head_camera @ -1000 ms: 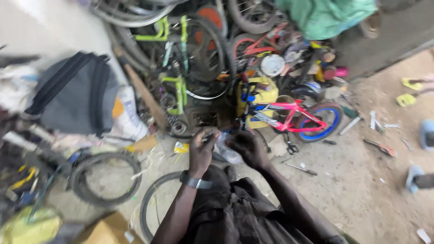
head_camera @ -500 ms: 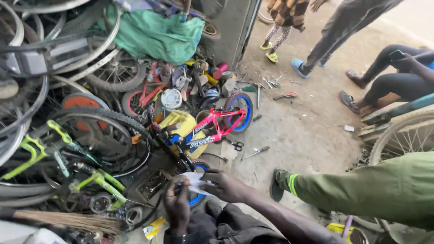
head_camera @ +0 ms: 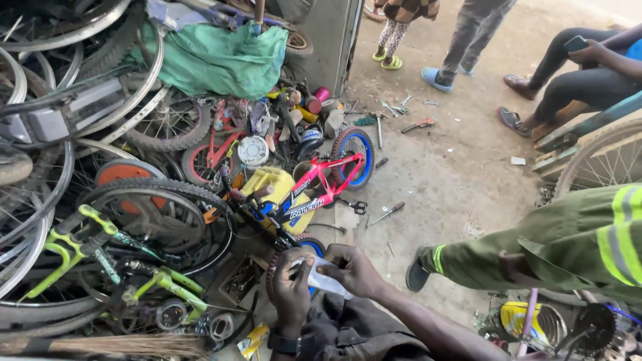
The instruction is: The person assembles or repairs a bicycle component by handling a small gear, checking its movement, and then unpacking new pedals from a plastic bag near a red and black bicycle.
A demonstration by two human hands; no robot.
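Low in the head view, my left hand [head_camera: 291, 287] and my right hand [head_camera: 354, 269] both grip a small clear plastic sachet [head_camera: 326, 279], pinched between the fingers of each. My left wrist wears a dark watch [head_camera: 282, 343]. Just beyond my hands lies a small red and blue child's bicycle [head_camera: 314, 190] on its side over a yellow jerrycan [head_camera: 274, 187]. Dark cloth covers my lap beneath the hands.
A heap of bicycle wheels and lime-green frames [head_camera: 100, 247] fills the left. A green cloth [head_camera: 221, 57] drapes the pile at the back. Tools [head_camera: 388, 212] lie on the concrete. A person's green-trousered leg [head_camera: 535, 247] stretches in from the right; other people stand and sit beyond.
The view has swung to the right, from the bike pile to the open concrete and the people. My hands stay together on the sachet.
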